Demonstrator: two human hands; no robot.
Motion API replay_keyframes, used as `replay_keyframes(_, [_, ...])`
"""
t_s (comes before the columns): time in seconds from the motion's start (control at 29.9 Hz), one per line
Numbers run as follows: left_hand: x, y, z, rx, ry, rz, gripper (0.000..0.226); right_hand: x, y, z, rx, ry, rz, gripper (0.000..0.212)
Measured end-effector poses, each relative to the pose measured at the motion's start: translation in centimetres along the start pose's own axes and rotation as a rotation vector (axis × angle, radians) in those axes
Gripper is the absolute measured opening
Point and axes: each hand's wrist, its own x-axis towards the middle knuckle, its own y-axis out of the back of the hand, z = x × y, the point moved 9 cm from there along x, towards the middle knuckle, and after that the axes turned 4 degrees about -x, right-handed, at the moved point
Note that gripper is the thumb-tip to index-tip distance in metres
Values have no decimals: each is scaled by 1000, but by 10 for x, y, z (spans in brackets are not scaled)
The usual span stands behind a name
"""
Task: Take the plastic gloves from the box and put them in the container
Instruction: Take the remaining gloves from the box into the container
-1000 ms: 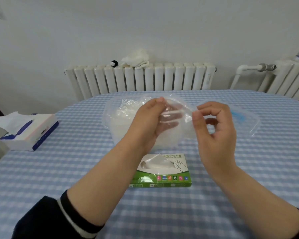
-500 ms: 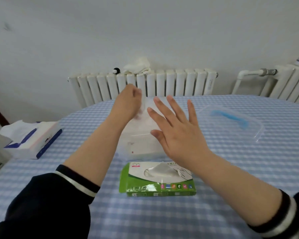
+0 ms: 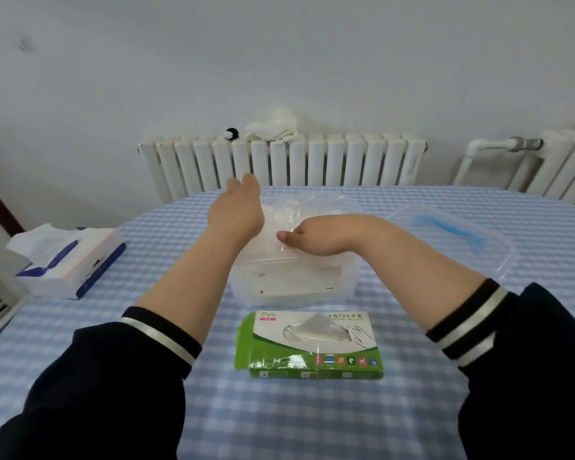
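Note:
A clear plastic container [image 3: 289,288] stands mid-table with crumpled clear plastic gloves [image 3: 304,209] in it. My left hand [image 3: 238,212] reaches over its left side, thumb and fingers stretched forward onto the gloves. My right hand [image 3: 312,239] bends down at the wrist into the container. Its thumb lies straight against the plastic and its fingers are hidden inside. The green glove box [image 3: 312,343] lies flat just in front of the container, a glove poking from its opening. Neither hand touches it.
The container's clear lid [image 3: 462,240] with a blue handle lies to the right. A tissue box [image 3: 70,260] sits at the left on the blue checked tablecloth [image 3: 279,410]. White radiators [image 3: 312,161] line the wall behind the table.
Both hands carried the glove forward and down into the container. The right hand dropped from spread in the air to bent over the container's rim.

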Motion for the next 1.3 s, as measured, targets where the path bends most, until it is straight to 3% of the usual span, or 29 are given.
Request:
replay_keyframes(0.1, [-7, 9, 18, 222, -272, 53, 37, 6, 0, 8, -60, -42, -103, 65])
replay_keyframes(0.17, [-10, 3, 22, 403, -358, -17, 31, 12, 0, 11, -98, -42, -118, 63])
replay_keyframes(0.3, [-7, -17, -9, 564, -212, -267, 19, 17, -2, 18, -69, -17, -86, 58])
replay_keyframes(0.4, [-7, -16, -12, 547, -228, -260, 19, 12, 8, 21, 96, 46, 81, 46])
replay_keyframes(0.5, [-14, -2, -2, 464, -304, -116, 21, -9, 32, 30, 205, 122, 459, 34])
replay_keyframes(0.6, [-43, 34, 12, 190, -452, 283, 19, -65, 47, 34, 343, 254, 950, 18])
replay_keyframes(0.67, [-83, 50, 19, -93, -583, 498, 16, -96, 36, 30, 399, 338, 1090, 16])
replay_keyframes(0.7, [-101, 49, 22, -208, -630, 523, 17, -102, 25, 27, 413, 368, 1072, 17])
replay_keyframes(0.83, [-140, 4, 18, -481, -589, 283, 25, -83, -42, 14, 331, 286, 627, 18])
replay_keyframes(0.94, [-145, -43, 12, -441, -496, -7, 51, -70, -78, 15, 285, 217, 432, 34])
replay_keyframes(1.07, [-150, -83, 9, -309, -378, -301, 95, -66, -79, 16, 234, 198, 492, 24])
replay_keyframes(1.3, [-150, -91, 5, -307, -343, -337, 104, -70, -70, 23, 219, 174, 703, 18])
